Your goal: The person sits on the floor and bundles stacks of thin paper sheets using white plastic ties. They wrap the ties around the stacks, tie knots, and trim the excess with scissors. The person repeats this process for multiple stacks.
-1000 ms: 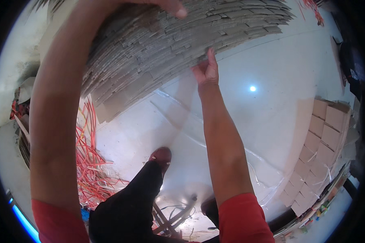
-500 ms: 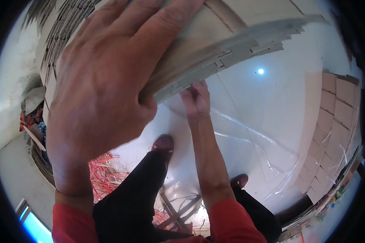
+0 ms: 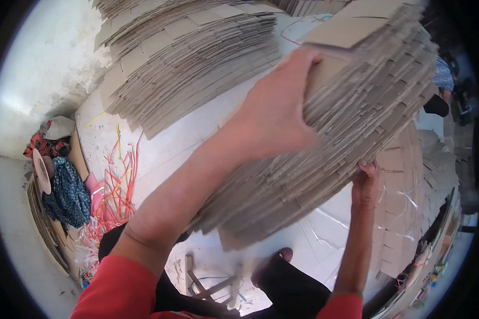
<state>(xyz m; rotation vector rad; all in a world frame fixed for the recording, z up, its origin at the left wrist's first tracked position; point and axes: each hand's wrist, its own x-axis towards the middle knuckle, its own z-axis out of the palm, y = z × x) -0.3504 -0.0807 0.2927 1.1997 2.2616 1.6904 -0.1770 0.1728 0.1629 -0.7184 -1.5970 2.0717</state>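
Swung toward the right of the frame since half a second ago, the thick bundle of overlapping cardboard sheets (image 3: 351,117) now slants from lower centre to upper right, where it lay across the top before. With it the left hand (image 3: 274,111) has come from the upper left to the middle, and the right hand (image 3: 367,183) from the centre to the right.

Between the two hands sits the bundle: left hand along its upper-left side, fingers bent over toward the top sheets, right hand at its lower-right edge. The right hand is clamped on that edge, thumb against the layered sheets, its other fingers partly hidden. The left hand is spread and blurred, so I cannot tell whether its fingers and thumb close on the cardboard.

Well apart from the grip, another cardboard stack (image 3: 197,69) fills the upper left. Beyond the right hand, at the right of the frame, lie more cardboard pieces (image 3: 399,212) crossed by clear strips. At lower left are tangled red strips (image 3: 123,183), beside a dark patterned cloth (image 3: 72,186). A wooden frame (image 3: 213,290) stands at bottom centre, near a dark red shoe (image 3: 286,254).
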